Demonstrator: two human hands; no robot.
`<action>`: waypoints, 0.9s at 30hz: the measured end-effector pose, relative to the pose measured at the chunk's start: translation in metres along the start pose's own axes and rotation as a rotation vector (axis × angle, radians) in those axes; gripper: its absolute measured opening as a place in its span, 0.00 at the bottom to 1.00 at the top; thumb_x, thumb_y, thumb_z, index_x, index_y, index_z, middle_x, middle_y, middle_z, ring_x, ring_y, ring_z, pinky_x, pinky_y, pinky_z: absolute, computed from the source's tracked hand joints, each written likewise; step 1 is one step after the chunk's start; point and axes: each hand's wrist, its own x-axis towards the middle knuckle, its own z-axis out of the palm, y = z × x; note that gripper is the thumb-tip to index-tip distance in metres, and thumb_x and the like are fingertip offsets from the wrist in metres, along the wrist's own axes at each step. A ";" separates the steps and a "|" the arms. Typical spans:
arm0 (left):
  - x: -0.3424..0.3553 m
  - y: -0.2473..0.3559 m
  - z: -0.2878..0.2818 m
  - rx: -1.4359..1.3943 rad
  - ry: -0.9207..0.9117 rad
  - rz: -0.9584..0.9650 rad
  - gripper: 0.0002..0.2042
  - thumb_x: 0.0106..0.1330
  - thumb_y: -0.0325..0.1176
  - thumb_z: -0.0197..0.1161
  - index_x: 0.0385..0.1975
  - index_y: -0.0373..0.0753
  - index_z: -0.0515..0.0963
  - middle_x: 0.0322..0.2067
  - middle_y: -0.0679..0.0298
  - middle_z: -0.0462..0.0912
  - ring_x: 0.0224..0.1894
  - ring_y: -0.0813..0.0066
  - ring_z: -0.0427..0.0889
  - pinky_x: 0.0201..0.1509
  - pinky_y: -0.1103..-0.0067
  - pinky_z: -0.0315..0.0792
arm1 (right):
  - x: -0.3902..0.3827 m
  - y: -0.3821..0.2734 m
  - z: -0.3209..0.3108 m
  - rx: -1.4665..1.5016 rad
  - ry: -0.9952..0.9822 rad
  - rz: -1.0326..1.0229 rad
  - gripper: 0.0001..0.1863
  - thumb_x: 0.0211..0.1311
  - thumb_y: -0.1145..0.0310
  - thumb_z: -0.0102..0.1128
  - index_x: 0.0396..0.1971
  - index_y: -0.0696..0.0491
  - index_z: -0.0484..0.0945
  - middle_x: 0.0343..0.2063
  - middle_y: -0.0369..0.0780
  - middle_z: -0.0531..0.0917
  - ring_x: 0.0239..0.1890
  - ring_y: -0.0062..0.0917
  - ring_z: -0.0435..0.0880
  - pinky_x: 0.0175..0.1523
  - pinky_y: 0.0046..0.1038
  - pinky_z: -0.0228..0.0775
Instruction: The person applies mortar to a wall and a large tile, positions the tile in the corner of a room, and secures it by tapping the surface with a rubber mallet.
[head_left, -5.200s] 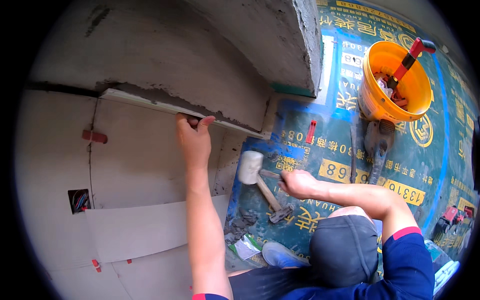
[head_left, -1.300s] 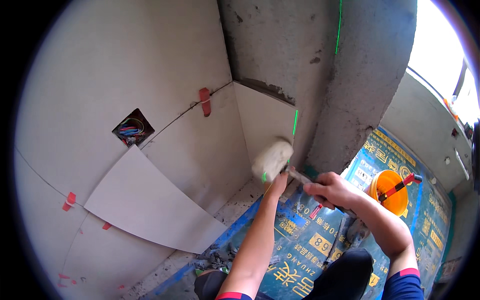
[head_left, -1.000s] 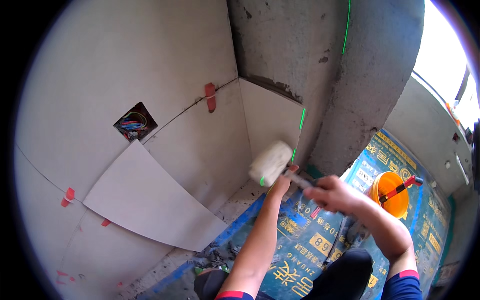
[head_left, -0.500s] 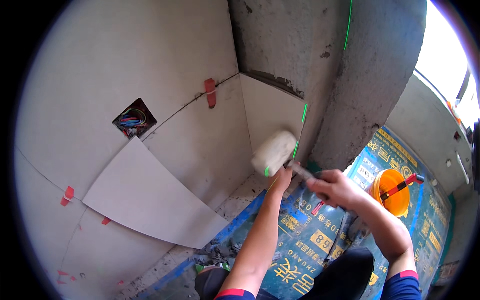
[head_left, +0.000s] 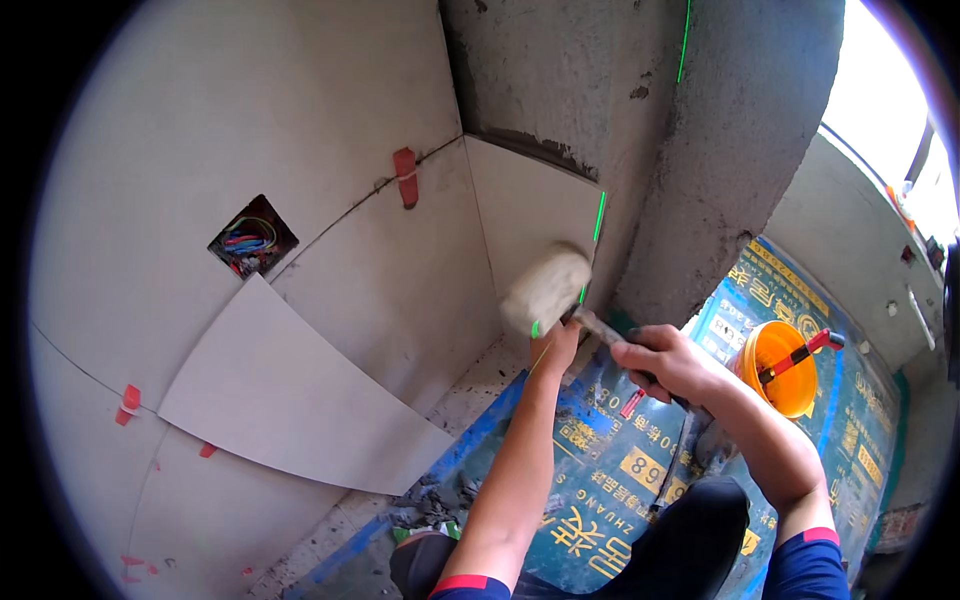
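1. Centrally: one mallet [head_left: 548, 288], thick cream-coloured cylindrical head, greyish handle slanting down to the right; its head overlaps the lower part of the narrow tile in view – contact cannot be told.
2. Right hand [head_left: 665, 362], bare, fingers closed around the mallet's handle.
3. Left hand [head_left: 560, 342], bare, just below and partly behind the mallet's head, near the narrow tile's lower end; fingers mostly hidden, so whether it grips anything cannot be told.
4. Narrow tile [head_left: 530, 195], pale, smooth, upright on the short wall that meets the tiled wall at the corner; bright green line [head_left: 600, 216] along its right edge.
5. Concrete column [head_left: 740, 150], rough and grey, right of the narrow tile.
6. Tiled wall [head_left: 200, 120], pale, at left, with a square opening [head_left: 252, 237] full of coloured wires and a red wedge [head_left: 405, 178] at a joint.
7. Loose panel [head_left: 290, 400], pale, flat-faced, slanting across the lower tiled wall.
8. Bucket [head_left: 792, 395], yellow-orange plastic, on green printed floor sheeting [head_left: 600, 480] – a red-and-black handle [head_left: 800, 357] leaning out.
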 end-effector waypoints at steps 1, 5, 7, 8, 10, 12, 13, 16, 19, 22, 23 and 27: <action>-0.002 -0.011 -0.002 0.066 0.066 0.100 0.15 0.54 0.38 0.72 0.26 0.33 0.76 0.19 0.59 0.78 0.24 0.67 0.77 0.32 0.71 0.70 | -0.003 -0.009 0.018 -0.094 0.059 0.028 0.26 0.65 0.46 0.55 0.27 0.58 0.75 0.15 0.35 0.73 0.19 0.18 0.74 0.25 0.24 0.67; -0.004 0.015 -0.002 -0.066 -0.257 -0.336 0.17 0.54 0.43 0.72 0.27 0.34 0.76 0.19 0.60 0.80 0.25 0.66 0.79 0.33 0.70 0.70 | -0.013 -0.004 0.015 -0.225 -0.102 -0.049 0.26 0.64 0.46 0.57 0.26 0.58 0.77 0.16 0.35 0.75 0.19 0.18 0.75 0.25 0.24 0.67; 0.006 0.028 0.000 0.029 0.038 0.045 0.17 0.54 0.42 0.72 0.25 0.35 0.76 0.17 0.62 0.78 0.22 0.68 0.77 0.30 0.71 0.69 | -0.008 0.004 -0.003 -0.076 0.029 -0.003 0.26 0.63 0.46 0.57 0.25 0.58 0.77 0.17 0.35 0.76 0.19 0.18 0.75 0.25 0.24 0.67; 0.000 0.015 0.002 0.018 0.122 0.150 0.16 0.53 0.42 0.73 0.24 0.35 0.76 0.16 0.62 0.78 0.21 0.68 0.76 0.29 0.71 0.69 | 0.001 0.002 0.001 -0.019 0.058 -0.006 0.25 0.64 0.47 0.57 0.25 0.59 0.77 0.16 0.36 0.76 0.19 0.18 0.75 0.24 0.24 0.67; -0.010 -0.002 0.001 -0.060 -0.029 -0.062 0.16 0.52 0.41 0.74 0.22 0.35 0.75 0.15 0.63 0.77 0.18 0.70 0.74 0.26 0.73 0.67 | -0.014 -0.005 0.033 -0.193 0.071 -0.171 0.24 0.65 0.49 0.57 0.24 0.58 0.77 0.16 0.35 0.75 0.18 0.17 0.75 0.23 0.24 0.66; -0.009 -0.005 0.006 -0.003 -0.143 -0.246 0.16 0.51 0.40 0.74 0.20 0.36 0.75 0.14 0.63 0.76 0.17 0.71 0.72 0.25 0.73 0.66 | -0.010 -0.003 0.023 -0.192 -0.045 -0.154 0.25 0.64 0.48 0.57 0.25 0.59 0.77 0.15 0.37 0.76 0.18 0.20 0.75 0.25 0.26 0.67; -0.008 -0.008 0.008 -0.032 -0.119 -0.190 0.16 0.52 0.40 0.74 0.20 0.36 0.75 0.14 0.63 0.75 0.17 0.72 0.72 0.25 0.73 0.67 | -0.010 -0.002 0.014 -0.174 -0.031 -0.083 0.26 0.64 0.48 0.57 0.25 0.60 0.76 0.16 0.38 0.76 0.19 0.22 0.76 0.27 0.27 0.68; -0.011 -0.036 0.017 -0.055 -0.037 -0.075 0.16 0.53 0.40 0.73 0.20 0.36 0.75 0.16 0.61 0.77 0.18 0.71 0.75 0.27 0.73 0.68 | -0.001 0.006 0.014 0.023 0.090 0.016 0.28 0.63 0.46 0.57 0.25 0.61 0.76 0.16 0.39 0.76 0.20 0.24 0.76 0.29 0.28 0.69; -0.006 0.006 0.010 -0.096 -0.159 -0.235 0.16 0.53 0.41 0.73 0.19 0.36 0.75 0.16 0.61 0.77 0.19 0.71 0.75 0.27 0.73 0.68 | -0.012 -0.002 0.025 -0.183 -0.044 -0.129 0.26 0.64 0.48 0.58 0.24 0.60 0.76 0.15 0.37 0.75 0.18 0.19 0.74 0.25 0.25 0.66; -0.009 -0.036 0.004 -0.113 -0.080 -0.165 0.18 0.54 0.43 0.72 0.20 0.35 0.74 0.15 0.62 0.78 0.19 0.71 0.77 0.27 0.73 0.69 | -0.006 -0.004 0.018 -0.064 -0.005 -0.037 0.27 0.64 0.48 0.57 0.23 0.62 0.75 0.15 0.39 0.75 0.19 0.24 0.75 0.28 0.29 0.68; -0.011 -0.033 0.006 -0.076 -0.058 -0.119 0.18 0.54 0.43 0.72 0.21 0.35 0.74 0.16 0.62 0.78 0.20 0.71 0.76 0.28 0.73 0.69 | 0.004 0.000 0.011 0.019 0.060 -0.015 0.27 0.64 0.48 0.57 0.23 0.61 0.75 0.15 0.39 0.75 0.19 0.24 0.75 0.28 0.29 0.68; -0.008 0.000 0.009 -0.016 -0.263 -0.347 0.17 0.55 0.42 0.71 0.23 0.35 0.74 0.18 0.61 0.77 0.22 0.69 0.76 0.30 0.71 0.69 | -0.010 0.002 0.024 -0.229 -0.070 -0.153 0.25 0.63 0.49 0.57 0.24 0.60 0.77 0.15 0.37 0.76 0.18 0.20 0.76 0.24 0.26 0.68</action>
